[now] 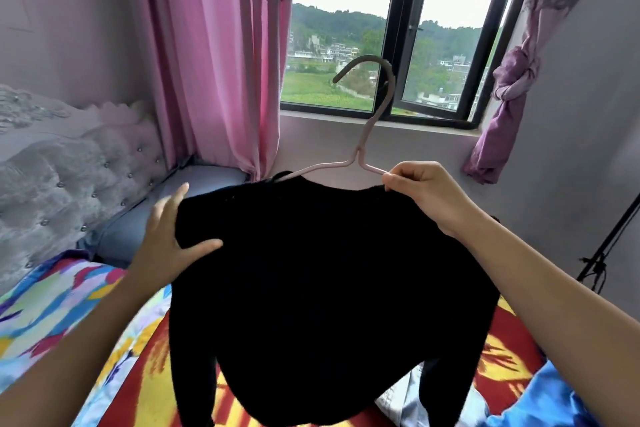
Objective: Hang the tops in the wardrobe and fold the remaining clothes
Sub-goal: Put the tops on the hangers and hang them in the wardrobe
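Two arms show, one on either side of the black top [322, 288]. The left hand [166, 236], by the top's left-side shoulder, is bare, and so is the right hand [426, 191] at its right-side shoulder. Both forearms are bare along their whole visible length beside the top. The nails that show are short.

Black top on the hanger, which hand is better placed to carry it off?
Right. The right hand pinches the hanger beside the neckline; the left hand lies open against the black top.
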Demonstrator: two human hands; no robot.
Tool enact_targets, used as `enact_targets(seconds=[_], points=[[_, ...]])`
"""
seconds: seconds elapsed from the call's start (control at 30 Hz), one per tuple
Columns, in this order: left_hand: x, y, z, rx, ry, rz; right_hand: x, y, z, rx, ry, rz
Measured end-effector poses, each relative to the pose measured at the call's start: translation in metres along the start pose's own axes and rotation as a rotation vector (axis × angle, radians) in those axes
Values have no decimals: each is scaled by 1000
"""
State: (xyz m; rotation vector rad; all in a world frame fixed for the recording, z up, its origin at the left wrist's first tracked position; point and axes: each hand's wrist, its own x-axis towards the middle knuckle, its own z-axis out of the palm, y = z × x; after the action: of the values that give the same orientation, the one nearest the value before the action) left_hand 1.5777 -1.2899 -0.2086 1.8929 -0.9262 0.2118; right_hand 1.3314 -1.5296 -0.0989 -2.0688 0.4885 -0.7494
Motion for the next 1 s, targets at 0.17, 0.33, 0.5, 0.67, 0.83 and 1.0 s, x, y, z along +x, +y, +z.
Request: enact_targets(seconds=[0.17, 0.33, 0.5, 0.67, 0.83, 1.0], points=[[-2, -1, 0, -83, -44, 47, 2, 9, -16, -160, -39, -46], [8, 11, -43, -307, -565, -43, -2, 34, -31, -351, -7, -169], [20, 22, -48, -372, -443, -64, -10, 37, -32, -330, -87, -219], [19, 20, -33, -362, -207, -4, -22, 32, -19, -265, -183, -256], [-9, 31, -33, -313, -402, -204, -25, 23, -8, -58, -109, -247], [-72, 10, -60, -97, -400, -224, -28, 23, 42, -93, -283, -244]])
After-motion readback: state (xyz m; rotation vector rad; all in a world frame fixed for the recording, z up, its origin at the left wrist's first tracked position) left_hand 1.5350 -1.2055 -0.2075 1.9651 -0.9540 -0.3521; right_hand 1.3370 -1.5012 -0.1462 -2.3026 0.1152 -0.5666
